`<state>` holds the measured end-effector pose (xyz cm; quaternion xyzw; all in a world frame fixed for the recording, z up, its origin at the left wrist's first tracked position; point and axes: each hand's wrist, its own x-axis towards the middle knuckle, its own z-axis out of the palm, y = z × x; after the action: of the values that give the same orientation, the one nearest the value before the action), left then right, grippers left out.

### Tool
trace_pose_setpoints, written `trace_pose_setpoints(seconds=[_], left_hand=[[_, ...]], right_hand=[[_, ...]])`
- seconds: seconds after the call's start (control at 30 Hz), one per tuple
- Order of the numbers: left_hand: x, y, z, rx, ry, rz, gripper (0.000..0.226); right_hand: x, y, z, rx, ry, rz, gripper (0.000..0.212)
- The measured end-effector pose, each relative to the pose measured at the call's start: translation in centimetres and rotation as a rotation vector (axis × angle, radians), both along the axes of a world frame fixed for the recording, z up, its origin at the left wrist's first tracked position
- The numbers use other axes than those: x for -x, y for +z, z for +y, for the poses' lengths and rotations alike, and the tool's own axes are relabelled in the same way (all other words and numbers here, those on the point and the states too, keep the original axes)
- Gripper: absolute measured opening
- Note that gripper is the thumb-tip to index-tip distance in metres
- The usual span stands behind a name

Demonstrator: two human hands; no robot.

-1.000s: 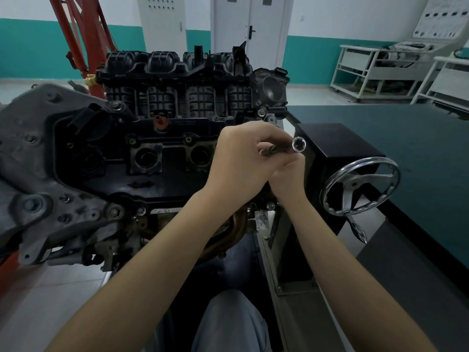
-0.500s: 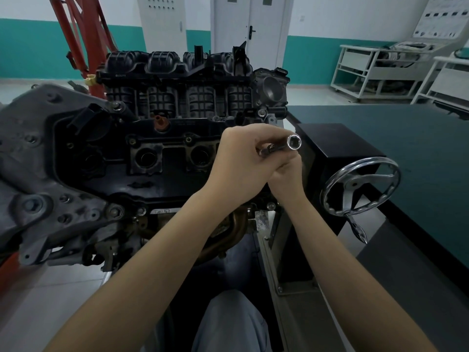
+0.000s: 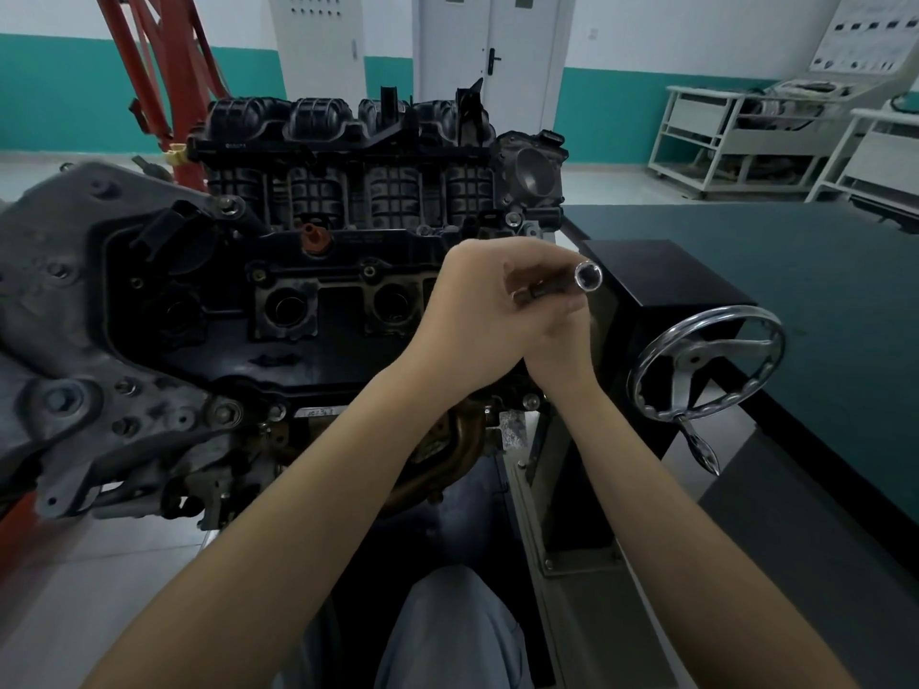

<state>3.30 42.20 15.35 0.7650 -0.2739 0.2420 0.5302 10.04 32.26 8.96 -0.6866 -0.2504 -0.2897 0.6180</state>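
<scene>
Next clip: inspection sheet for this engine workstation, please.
surface: dark green benchtop, right of the engine stand.
job's things: engine on its stand, two square wells open; socket tool held in front of it, socket end to the right.
clutter: nothing seen.
grippers: left hand grips the socket tool's shaft; right hand sits just under it, grip hidden.
cables: nothing seen.
surroundings: chrome handwheel, red hoist frame, white door, white racks.

Socket (image 3: 588,277) wobbled left, then back right, ending slightly higher
</scene>
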Motion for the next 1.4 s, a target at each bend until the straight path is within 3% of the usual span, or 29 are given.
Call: trace_pose_setpoints(seconds=[0.07,0.17,0.27,0.43,0.6,0.77,0.87,0.93,1.07,1.23,1.4], left_hand=[[0.0,0.0,0.0,-0.028,0.008,0.015,0.025],[0.1,0.1,0.0,-0.096,0.122,-0.063,0.021],[0.2,0.2,0.0,-0.136,0.161,-0.144,0.017],[0.3,0.0,0.3,-0.073,0.063,-0.046,0.023],[0.1,-0.1,0.1,-0.114,0.184,-0.104,0.016],[0.1,-0.2,0.5,-0.031,0.049,-0.024,0.023],[0.0,-0.3,0.7,-0.037,-0.025,0.009,0.028],[-0.1,-0.5,0.4,-0.064,0.038,-0.049,0.028],[-0.2,-0.8,-0.1,-0.044,0.196,-0.201,0.017],[0.0,-0.6,0.2,-0.043,-0.023,-0.036,0.031],[-0.1,-0.4,0.2,-0.057,0.115,-0.047,0.025]], right_hand=[[0.1,0.1,0.0,-0.005,-0.037,-0.002,0.017],[0.3,0.4,0.1,0.011,0.006,-0.004,0.032],[0.2,0.2,0.0,0.011,0.06,0.014,0.031],[-0.5,-0.5,-0.3,0.036,0.022,0.007,0.023],[0.2,0.2,0.2,0.049,-0.024,0.005,0.03],[-0.6,-0.9,-0.6,0.044,0.015,-0.019,0.007],[-0.6,-0.8,-0.7,0.065,-0.031,-0.017,0.021],[-0.2,-0.3,-0.5,0.087,-0.043,-0.012,0.033],[0.2,-0.1,-0.3,0.054,0.007,-0.036,0.024],[-0.7,-0.8,-0.6,0.115,-0.033,-0.038,0.05],[-0.7,-0.8,-0.5,0.07,-0.04,-0.086,0.034]])
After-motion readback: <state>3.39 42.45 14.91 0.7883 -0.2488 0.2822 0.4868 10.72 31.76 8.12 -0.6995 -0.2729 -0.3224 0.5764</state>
